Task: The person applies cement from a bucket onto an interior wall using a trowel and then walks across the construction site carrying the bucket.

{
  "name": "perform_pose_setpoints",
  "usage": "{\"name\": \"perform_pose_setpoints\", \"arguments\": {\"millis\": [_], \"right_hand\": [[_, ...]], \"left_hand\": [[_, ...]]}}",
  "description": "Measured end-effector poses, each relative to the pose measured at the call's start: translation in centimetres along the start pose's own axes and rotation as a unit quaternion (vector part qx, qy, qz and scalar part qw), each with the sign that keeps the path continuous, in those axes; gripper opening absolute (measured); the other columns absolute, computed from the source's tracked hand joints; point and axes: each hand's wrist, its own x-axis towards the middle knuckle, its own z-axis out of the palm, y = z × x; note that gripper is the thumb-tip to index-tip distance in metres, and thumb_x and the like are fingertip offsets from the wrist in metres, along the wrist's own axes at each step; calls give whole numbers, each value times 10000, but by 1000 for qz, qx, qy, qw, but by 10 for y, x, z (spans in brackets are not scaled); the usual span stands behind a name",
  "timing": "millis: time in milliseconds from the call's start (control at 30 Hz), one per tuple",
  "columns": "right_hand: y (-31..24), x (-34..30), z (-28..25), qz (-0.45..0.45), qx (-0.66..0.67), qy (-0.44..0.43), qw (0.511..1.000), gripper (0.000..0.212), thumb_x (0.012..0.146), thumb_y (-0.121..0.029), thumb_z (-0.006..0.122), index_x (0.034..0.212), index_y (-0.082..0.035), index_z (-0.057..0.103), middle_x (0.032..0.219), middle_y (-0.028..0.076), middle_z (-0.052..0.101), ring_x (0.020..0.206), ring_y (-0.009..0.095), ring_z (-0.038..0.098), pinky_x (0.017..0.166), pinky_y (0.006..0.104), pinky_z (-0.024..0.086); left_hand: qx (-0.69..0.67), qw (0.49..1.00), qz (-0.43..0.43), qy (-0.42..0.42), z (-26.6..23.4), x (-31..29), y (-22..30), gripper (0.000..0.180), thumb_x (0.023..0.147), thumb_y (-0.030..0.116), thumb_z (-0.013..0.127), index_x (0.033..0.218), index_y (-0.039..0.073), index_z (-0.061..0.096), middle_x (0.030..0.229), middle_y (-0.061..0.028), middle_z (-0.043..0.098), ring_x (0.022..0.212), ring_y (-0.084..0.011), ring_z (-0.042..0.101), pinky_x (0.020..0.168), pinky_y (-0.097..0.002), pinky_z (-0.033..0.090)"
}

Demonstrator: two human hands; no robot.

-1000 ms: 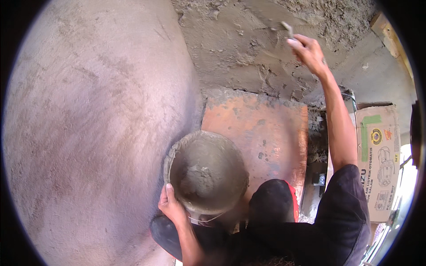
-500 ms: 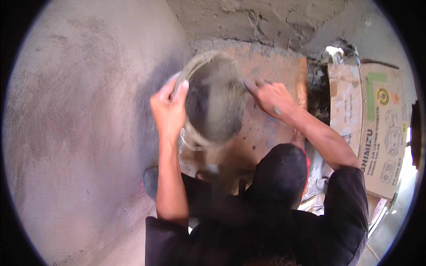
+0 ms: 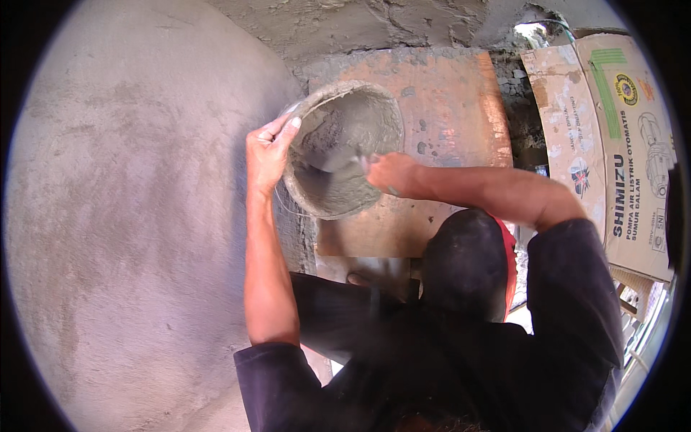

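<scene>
Right hand (image 3: 392, 173) now, fingers curled around the handle of a blurred trowel (image 3: 335, 160), reaching in over the bucket's four o'clock side! A second ago that hand was up at the rough wall; now the tool is down inside the bucket (image 3: 338, 214), so the work has swung from wall to mortar. The left hand (image 3: 270, 147) has moved up the rim too, pinching it at ten o'clock, thumb on top.

And inside? Grey wet mortar (image 3: 367, 129), coating the walls and heaped unevenly; how deep, I can't tell. The bucket sits before the person, over the left part of an orange-brown board (image 3: 453, 108).

Farther out: smooth grey wall (image 3: 144, 180) at nine o'clock, rough plastered wall (image 3: 324, 29) at twelve, cardboard box (image 3: 630, 165) at three, a dark-clad knee (image 3: 468, 266) at five.
</scene>
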Motion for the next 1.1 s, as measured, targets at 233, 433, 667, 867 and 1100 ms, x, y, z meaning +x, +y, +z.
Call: {"name": "perform_pose_setpoints", "arguments": {"millis": [233,433,667,867,1100], "right_hand": [[23,21,-36,112,48,89,989,210,871,-124,567,918,33,698,966,190,708,850,305,721,725,420,589],[36,-10,-35,84,111,-76,987,317,872,-90,543,1162,22,607,1007,182,691,921,320,702,784,427,565],[36,-4,31,65,194,-34,978,302,784,-130,672,1067,-29,636,1051,192,673,982,317,689,771,420,557],[16,3,-11,108,456,-140,872,344,831,-248,725,1069,-18,631,747,166,637,766,266,684,637,390,526],[14,-36,-32,146,621,-112,762,303,844,-256,710,1033,-30,640,724,75,640,623,173,601,590,338,485]], "left_hand": [[-23,997,-17,73,-4,-10,-17,365,930,201,692,1178,-66,681,1039,-65,715,957,-111,615,884,-258,481],[-35,992,-38,114,4,-15,-16,354,915,176,717,1173,-63,683,1036,-68,721,923,-105,617,864,-261,495],[-63,990,16,128,55,-30,3,301,916,136,698,1140,-64,696,1021,-98,736,925,-127,642,848,-291,507],[-57,988,17,143,24,-25,-18,315,913,140,704,1158,-57,692,987,-75,731,890,-106,628,829,-268,503],[-61,982,-9,180,5,-26,-17,333,911,164,712,1156,-61,692,993,-87,733,891,-112,629,835,-272,504]]}}
